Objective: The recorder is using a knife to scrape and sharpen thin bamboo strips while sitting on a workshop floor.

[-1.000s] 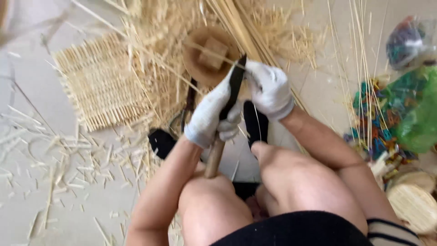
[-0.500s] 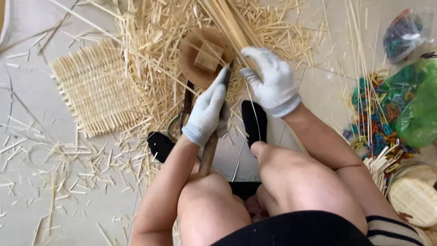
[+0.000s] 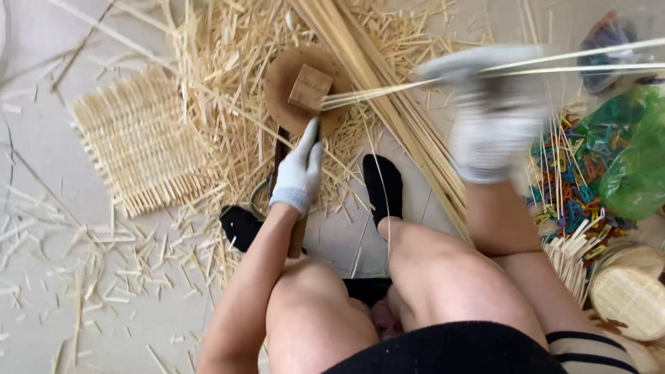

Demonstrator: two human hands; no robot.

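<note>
Knees in close, black socks planted on the floor. Left hand (image 3: 299, 173), gloved, wraps the dark blade's (image 3: 279, 154) handle. Beyond it, the round wooden block (image 3: 305, 86) amid shavings. Right hand (image 3: 493, 114), blurred, is clenched on thin bamboo strips (image 3: 589, 61) stretching toward the floor's right edge.

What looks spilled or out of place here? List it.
Short pale bamboo offcuts lie scattered over the grey floor, left of the knees. Multicoloured plastic clips spill in a loose heap beside the green plastic bag. Nothing looks broken.
</note>
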